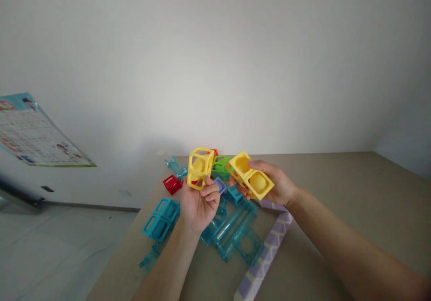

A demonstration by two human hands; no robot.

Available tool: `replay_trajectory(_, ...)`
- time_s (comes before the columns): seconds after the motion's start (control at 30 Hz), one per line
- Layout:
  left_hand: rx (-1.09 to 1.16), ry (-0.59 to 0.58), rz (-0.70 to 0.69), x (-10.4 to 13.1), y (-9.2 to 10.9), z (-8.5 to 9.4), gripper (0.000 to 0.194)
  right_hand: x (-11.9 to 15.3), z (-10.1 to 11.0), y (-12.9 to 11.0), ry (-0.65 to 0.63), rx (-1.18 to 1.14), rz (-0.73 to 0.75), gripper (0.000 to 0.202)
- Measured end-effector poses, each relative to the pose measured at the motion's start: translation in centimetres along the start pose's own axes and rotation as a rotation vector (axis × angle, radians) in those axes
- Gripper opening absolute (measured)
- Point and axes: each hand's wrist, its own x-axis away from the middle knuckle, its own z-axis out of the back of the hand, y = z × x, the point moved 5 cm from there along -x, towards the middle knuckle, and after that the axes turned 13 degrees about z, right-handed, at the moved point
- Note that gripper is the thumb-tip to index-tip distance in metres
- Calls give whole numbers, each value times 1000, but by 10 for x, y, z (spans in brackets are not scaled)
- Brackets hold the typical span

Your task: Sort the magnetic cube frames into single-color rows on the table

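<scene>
My left hand (pixel 201 202), palm up, has its fingers closed on a yellow openwork toy block (pixel 199 162) with cut-out sides. In my right hand (pixel 274 182) is a longer yellow toy block (pixel 249 175) with two round hollows in its top, tilted toward the lower right. A gap separates the two blocks, both raised above the table. Behind and between them lies a green block (pixel 221 164). Below them is a small blue-purple piece (pixel 220 185) beside a teal block (pixel 235 195).
On the table (pixel 336 202) are clear teal track pieces (pixel 234 229), a teal double block (pixel 161 219), a red block (pixel 172 184) and a light teal piece (pixel 176 167). A purple patterned strip (pixel 269 251) runs along their right. The wall (pixel 235 67) backs the table; a poster (pixel 37 132) hangs left.
</scene>
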Motion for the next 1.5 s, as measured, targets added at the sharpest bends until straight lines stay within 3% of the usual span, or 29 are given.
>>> replay_trajectory(0.13,51,-120,101,5,-4,-2,10,-2,-6,-8,79,37,108,34)
replay_trajectory(0.23,28,-175,150,9,-7,-3,13,-1,-12,-15,95,73,188,40)
replay_trajectory(0.4,-105,-130,158,9,-10,-7,25,3,-21,-20,96,99,284,48)
replay_trajectory(0.6,-186,5,52,1,-4,-6,28,2,-18,-22,128,27,281,38)
replay_trajectory(0.77,-253,27,25,-1,-3,-7,29,1,-13,-23,130,-3,266,36)
replay_trajectory(0.87,-334,19,-8,0,-6,-11,42,1,-11,-23,130,5,261,38)
replay_trajectory(0.93,-410,41,-56,2,-6,-11,41,1,-9,-22,134,6,252,39)
replay_trajectory(1.1,-502,179,-84,1,-5,-3,40,2,-6,-22,131,32,240,40)
replay_trajectory(1.3,-517,152,-232,-1,-1,-6,26,0,-16,-15,139,219,284,47)
replay_trajectory(1.5,-814,185,-412,-2,1,-8,27,-1,-11,-6,210,459,301,51)
